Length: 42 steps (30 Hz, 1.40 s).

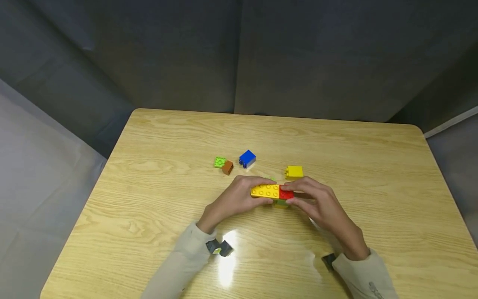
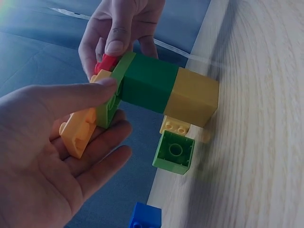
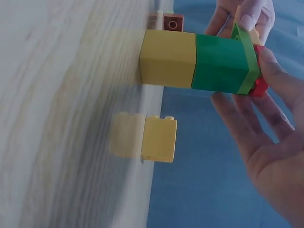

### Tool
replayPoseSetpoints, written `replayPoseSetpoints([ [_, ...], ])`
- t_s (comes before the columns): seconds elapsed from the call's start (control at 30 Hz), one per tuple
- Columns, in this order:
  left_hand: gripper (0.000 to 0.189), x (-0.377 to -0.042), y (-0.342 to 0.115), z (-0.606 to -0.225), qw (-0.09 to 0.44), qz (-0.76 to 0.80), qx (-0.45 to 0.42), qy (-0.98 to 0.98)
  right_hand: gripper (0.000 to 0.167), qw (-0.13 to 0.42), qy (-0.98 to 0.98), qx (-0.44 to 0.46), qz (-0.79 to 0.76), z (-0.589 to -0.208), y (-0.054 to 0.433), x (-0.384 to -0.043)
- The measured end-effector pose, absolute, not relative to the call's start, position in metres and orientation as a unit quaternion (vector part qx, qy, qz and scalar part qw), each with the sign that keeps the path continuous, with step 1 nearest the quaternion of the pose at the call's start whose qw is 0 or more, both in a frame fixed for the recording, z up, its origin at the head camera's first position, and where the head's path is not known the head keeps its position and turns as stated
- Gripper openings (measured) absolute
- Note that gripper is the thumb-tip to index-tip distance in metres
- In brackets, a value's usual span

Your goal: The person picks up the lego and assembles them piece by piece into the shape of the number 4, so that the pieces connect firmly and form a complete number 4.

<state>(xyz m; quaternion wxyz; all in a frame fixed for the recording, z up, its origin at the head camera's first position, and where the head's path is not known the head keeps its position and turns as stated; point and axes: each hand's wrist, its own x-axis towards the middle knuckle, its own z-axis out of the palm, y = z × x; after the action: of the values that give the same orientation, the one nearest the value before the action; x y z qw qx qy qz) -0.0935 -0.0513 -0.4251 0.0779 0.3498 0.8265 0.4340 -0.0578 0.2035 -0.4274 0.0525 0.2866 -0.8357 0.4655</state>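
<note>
A small tower of toy building bricks stands on the table between both hands. At its base is a yellow block (image 3: 168, 59), with a dark green block (image 3: 218, 64) above it and a light green plate (image 3: 248, 61) over that. My left hand (image 1: 236, 198) pinches a studded yellow brick (image 1: 266, 191) at the top, thumb on the near side and fingers on the far side. Beside that brick, my right hand (image 1: 317, 200) pinches a red brick (image 1: 286, 194), which sits on the light green plate. Fingers partly cover both top bricks.
Behind the hands lie a blue brick (image 1: 247, 159), a brown brick (image 1: 228, 167), a light green piece (image 1: 219, 162) and a yellow brick (image 1: 294, 172). A green brick (image 2: 175, 153) sits just beyond the tower. Dark curtains hang behind the wooden table (image 1: 168, 137).
</note>
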Motion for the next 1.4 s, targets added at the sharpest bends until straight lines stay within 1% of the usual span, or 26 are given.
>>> replayPoseSetpoints([
  [0.17, 0.040, -0.094, -0.051, -0.425, 0.077, 0.429, 0.348, 0.830, 0.036, -0.024, -0.811, 0.250, 0.528, -0.427, 0.203, -0.056],
  [0.23, 0.040, -0.093, -0.051, -0.425, 0.078, 0.429, 0.346, 0.830, 0.032, -0.036, -0.807, 0.241, 0.539, -0.428, 0.202, -0.055],
  [0.4, 0.041, -0.094, -0.051, -0.425, 0.080, 0.432, 0.343, 0.830, 0.023, -0.029, -0.809, 0.222, 0.544, -0.428, 0.199, -0.055],
  [0.5, 0.041, -0.095, -0.050, -0.425, 0.078, 0.433, 0.342, 0.830, 0.021, -0.034, -0.802, 0.210, 0.558, -0.427, 0.198, -0.055],
  [0.57, 0.041, -0.095, -0.050, -0.424, 0.080, 0.435, 0.340, 0.830, 0.021, -0.036, -0.799, 0.204, 0.564, -0.426, 0.198, -0.055],
  [0.9, 0.041, -0.094, -0.050, -0.424, 0.086, 0.431, 0.332, 0.835, 0.030, -0.051, -0.821, 0.200, 0.533, -0.421, 0.198, -0.056],
  [1.13, 0.041, -0.094, -0.050, -0.424, 0.087, 0.431, 0.336, 0.833, 0.029, -0.045, -0.832, 0.195, 0.517, -0.420, 0.199, -0.056],
  [1.4, 0.042, -0.094, -0.050, -0.424, 0.094, 0.430, 0.331, 0.835, 0.028, -0.056, -0.835, 0.182, 0.517, -0.418, 0.197, -0.057],
])
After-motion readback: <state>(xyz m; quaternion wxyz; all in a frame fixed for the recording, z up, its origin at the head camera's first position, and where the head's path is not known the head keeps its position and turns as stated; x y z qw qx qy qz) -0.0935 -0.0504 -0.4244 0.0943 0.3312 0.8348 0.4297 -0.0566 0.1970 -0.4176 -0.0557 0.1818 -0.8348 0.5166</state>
